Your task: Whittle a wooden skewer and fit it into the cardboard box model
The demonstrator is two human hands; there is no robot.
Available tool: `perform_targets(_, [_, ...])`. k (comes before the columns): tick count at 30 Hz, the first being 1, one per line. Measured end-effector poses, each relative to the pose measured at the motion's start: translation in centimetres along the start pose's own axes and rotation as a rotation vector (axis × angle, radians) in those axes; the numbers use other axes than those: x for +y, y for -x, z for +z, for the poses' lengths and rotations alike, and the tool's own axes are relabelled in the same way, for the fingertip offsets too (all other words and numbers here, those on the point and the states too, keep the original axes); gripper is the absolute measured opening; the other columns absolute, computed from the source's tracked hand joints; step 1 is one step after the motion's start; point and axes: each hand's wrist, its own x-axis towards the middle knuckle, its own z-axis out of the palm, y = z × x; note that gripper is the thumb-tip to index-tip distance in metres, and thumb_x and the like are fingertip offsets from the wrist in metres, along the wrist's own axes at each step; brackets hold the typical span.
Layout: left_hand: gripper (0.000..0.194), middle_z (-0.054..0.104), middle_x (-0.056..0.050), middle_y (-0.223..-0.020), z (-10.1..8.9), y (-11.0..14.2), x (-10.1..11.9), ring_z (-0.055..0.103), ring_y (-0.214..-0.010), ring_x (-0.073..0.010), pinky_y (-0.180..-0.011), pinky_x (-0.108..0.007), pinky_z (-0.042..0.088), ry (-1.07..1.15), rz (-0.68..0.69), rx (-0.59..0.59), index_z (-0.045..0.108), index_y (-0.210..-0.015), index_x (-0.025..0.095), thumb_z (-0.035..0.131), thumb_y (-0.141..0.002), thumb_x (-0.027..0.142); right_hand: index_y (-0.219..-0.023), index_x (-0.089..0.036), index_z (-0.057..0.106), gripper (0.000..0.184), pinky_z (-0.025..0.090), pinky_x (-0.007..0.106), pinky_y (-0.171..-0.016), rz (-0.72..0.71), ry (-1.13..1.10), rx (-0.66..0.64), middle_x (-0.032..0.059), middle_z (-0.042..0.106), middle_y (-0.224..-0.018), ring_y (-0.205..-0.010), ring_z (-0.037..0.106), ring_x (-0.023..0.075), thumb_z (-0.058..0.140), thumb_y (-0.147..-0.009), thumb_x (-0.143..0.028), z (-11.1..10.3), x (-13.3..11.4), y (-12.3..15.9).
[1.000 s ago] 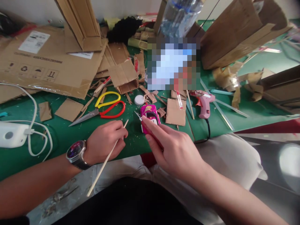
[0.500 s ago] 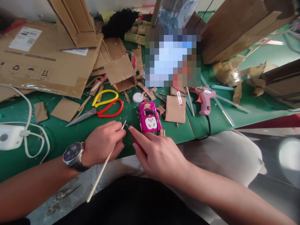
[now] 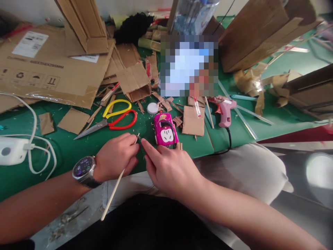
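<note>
My left hand point(image 3: 118, 156), a watch on its wrist, is closed around a thin wooden stick point(image 3: 112, 195). The stick slants from its short tip above the fingers down to a longer end over my lap. Close on the right, my right hand point(image 3: 173, 166) is closed on a small knife, index finger stretched along it. Only the knife's metal blade point(image 3: 139, 138) shows, at or very near the stick's tip; the handle is hidden under the fingers. Just beyond my right hand lies a pink power socket block point(image 3: 165, 130). Scissors point(image 3: 114, 121) with yellow and red handles lie beyond my left hand.
A pink glue gun point(image 3: 226, 111) with a black cord lies to the right. Cardboard scraps point(image 3: 193, 121) and a round white lid point(image 3: 152, 108) are scattered on the green table point(image 3: 73, 149). A large flattened carton point(image 3: 52, 69) lies left, near a white charger point(image 3: 11, 151).
My right hand has shifted slightly left, and the red handle glimpsed before is now covered. The stick's lower end sits slightly higher and further right. The view has moved a little.
</note>
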Motion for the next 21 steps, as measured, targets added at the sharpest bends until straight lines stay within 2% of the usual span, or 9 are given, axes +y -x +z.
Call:
perform_targets(6, [0.015, 0.057, -0.008, -0.082, 0.1, -0.1, 0.1, 0.050, -0.077, -0.0235, -0.068, -0.038, 0.045, -0.022, -0.002, -0.008, 0.063, -0.079, 0.015, 0.049, -0.081, 0.011, -0.151, -0.014, 0.048, 0.055, 0.032, 0.026, -0.044, -0.019, 0.049, -0.007, 0.0082, 0.070, -0.077, -0.056, 0.070, 0.0213, 0.049, -0.099, -0.030, 0.0, -0.9, 0.0])
perform_targets(12, [0.017, 0.058, -0.008, -0.080, 0.0, -0.1, 0.1, 0.052, -0.076, -0.0228, -0.069, -0.037, 0.047, -0.004, 0.016, 0.030, 0.062, -0.077, 0.017, 0.048, -0.085, 0.012, -0.150, -0.010, 0.047, 0.053, 0.039, 0.024, -0.045, -0.024, 0.046, -0.026, 0.0117, 0.071, -0.079, -0.060, 0.070, 0.0201, 0.045, -0.100, -0.027, -0.2, -1.4, -0.1])
perform_targets(21, [0.016, 0.056, -0.007, -0.075, 0.1, -0.2, 0.2, 0.051, -0.072, -0.0224, -0.066, -0.037, 0.045, 0.007, 0.041, 0.074, 0.061, -0.074, 0.016, 0.050, -0.084, 0.010, -0.151, -0.004, 0.041, 0.055, 0.046, 0.027, -0.045, -0.064, 0.039, -0.053, 0.0123, 0.069, -0.079, -0.058, 0.068, 0.0220, 0.041, -0.099, -0.022, -0.2, -1.3, -0.1])
